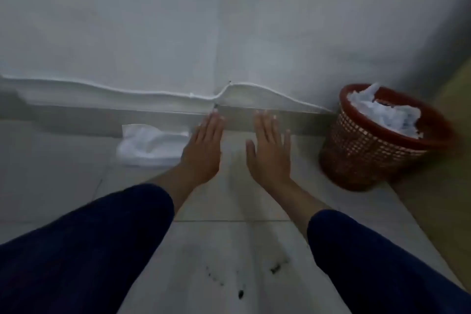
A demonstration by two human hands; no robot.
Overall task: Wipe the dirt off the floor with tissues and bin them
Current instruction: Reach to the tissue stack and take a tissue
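Note:
Dark specks of dirt (239,285) lie on the pale floor tiles near the bottom of the view, between my two dark sleeves. A white pack of tissues (150,145) rests on the floor by the wall, just left of my left hand (204,148). My left hand is flat and open, fingers pointing at the wall, holding nothing. My right hand (271,148) is beside it, also flat, open and empty. A red lattice bin (369,153) stands at the right, with white crumpled tissues (387,115) piled inside it.
A white wall (229,20) with a wavy white cable along its skirting closes off the far side. A yellowish surface (446,160) runs along the right edge behind the bin. Grey floor tiles (51,160) stretch out to the left.

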